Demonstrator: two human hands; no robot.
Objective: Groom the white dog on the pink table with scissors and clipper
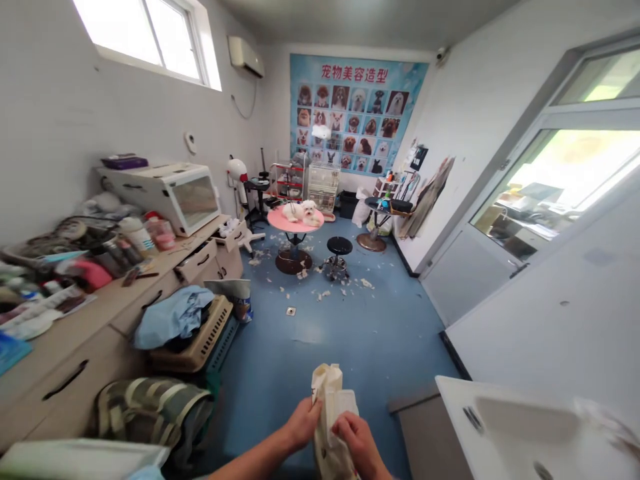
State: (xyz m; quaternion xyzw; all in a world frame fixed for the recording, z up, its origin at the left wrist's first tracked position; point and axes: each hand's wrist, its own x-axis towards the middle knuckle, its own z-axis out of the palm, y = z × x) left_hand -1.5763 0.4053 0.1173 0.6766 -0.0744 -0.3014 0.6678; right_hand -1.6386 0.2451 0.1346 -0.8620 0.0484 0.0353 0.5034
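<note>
In front of me at the bottom centre, my left hand (304,421) is closed on the side of a cream cloth-like bag (326,379), which stands upright with its top crumpled. My right hand (354,435) is curled with its fingers bent against the other side of the bag. Just above those fingers a flat whitish rectangular piece (345,402) shows against the bag. Whether it is part of the bag or separate I cannot tell. My right fingertips are partly hidden, and the lower end of the bag runs out of view.
A white dog (309,212) lies on a round pink table (280,220), with a black stool (339,247) beside it. Hair clumps litter the blue floor (345,340). A cluttered counter (107,293), pet carrier (200,343) and camouflage bag (155,407) line the left; a sink (453,397) stands right.
</note>
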